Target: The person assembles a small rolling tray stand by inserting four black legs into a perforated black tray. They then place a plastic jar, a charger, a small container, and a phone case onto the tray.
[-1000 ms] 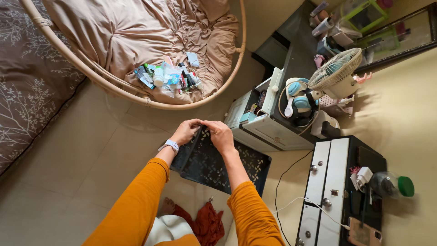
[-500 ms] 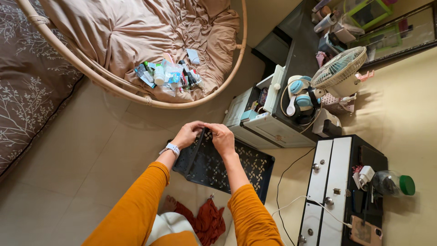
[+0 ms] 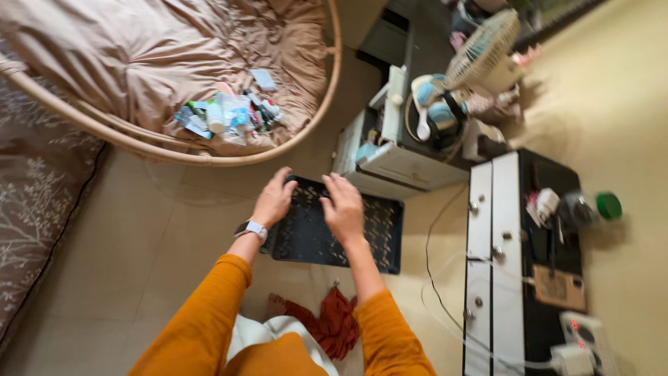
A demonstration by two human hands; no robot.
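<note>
A flat black tray (image 3: pixel 362 244), rectangular and covered in a regular pattern of small pale openings or marks, lies below the person's two hands on the pale tiled floor (image 3: pixel 132 264). Its long axis runs left to right across the view, tilted slightly so the right end sits lower in the picture; its far long edge faces a grey appliance (image 3: pixel 396 163) just beyond it. The left hand (image 3: pixel 275 198), with a pale watch (image 3: pixel 252 228) on the wrist, is over the tray's left end, fingers spread loosely and pointing away from the person. The right hand (image 3: pixel 343 205) is over the tray's upper middle, fingers likewise extended and apart. Neither hand is closed on anything; whether they touch the tray or hover above it cannot be told. Both arms wear orange sleeves (image 3: pixel 202 320). A round wicker chair (image 3: pixel 209 157) with a tan cushion stands beyond, and a black-and-white drawer cabinet (image 3: pixel 497 278) stands to the right.
</note>
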